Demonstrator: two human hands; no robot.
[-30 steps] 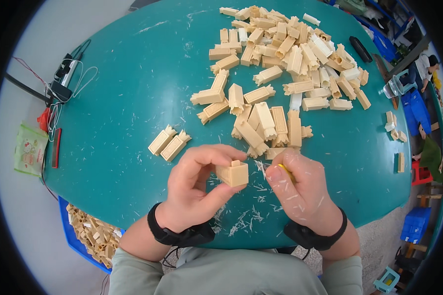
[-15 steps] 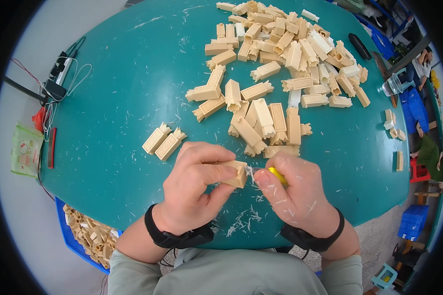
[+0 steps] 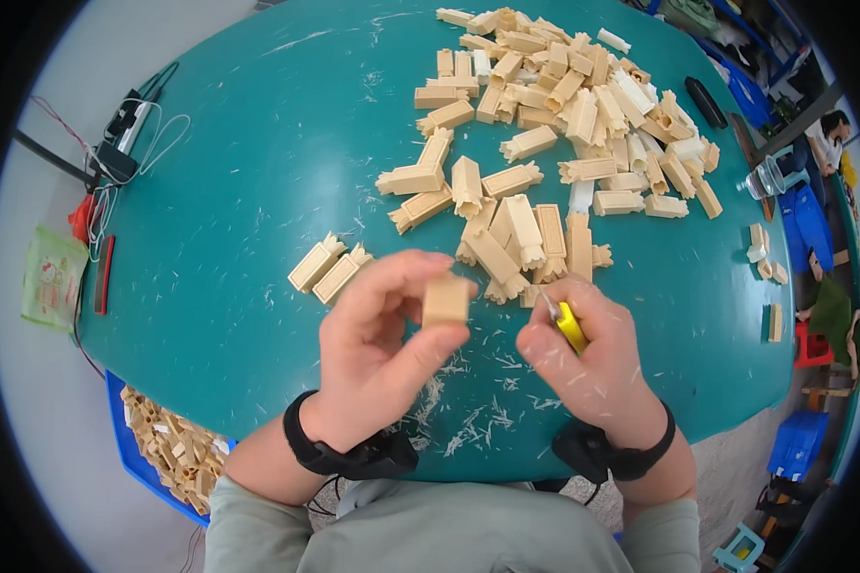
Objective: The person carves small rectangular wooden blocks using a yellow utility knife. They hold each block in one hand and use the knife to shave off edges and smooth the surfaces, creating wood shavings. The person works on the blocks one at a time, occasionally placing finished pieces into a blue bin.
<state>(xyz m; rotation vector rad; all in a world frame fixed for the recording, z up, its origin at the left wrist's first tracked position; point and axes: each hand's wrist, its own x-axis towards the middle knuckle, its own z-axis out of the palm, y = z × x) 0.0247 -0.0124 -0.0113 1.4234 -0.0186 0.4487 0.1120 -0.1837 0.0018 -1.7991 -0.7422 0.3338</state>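
The person beside me works over a green bench. The left hand has its fingers clamped on a tan block, thumb below and fingertips above, lifted clear of the bench with one plain square end showing; it blurs slightly. The right hand has its fingers closed around a yellow knife, whose thin blade points up and to the left. Blade and block are apart, a clear gap of green between the two hands. Both wrists wear black bands, and pale flecks stick to the right hand.

Below the hands, white shavings lie scattered. Two blocks sit side by side just beyond the left hand. Past the hands a big heap of tan and whitish blocks, many with jagged ends, spreads toward the far edge, its nearest pieces close to the right hand. A slim black object lies right of the heap, near a clear jug. A few small pieces lie by the right edge. Down at the left, a blue bin holds more tan pieces. Another person is off at the far right.
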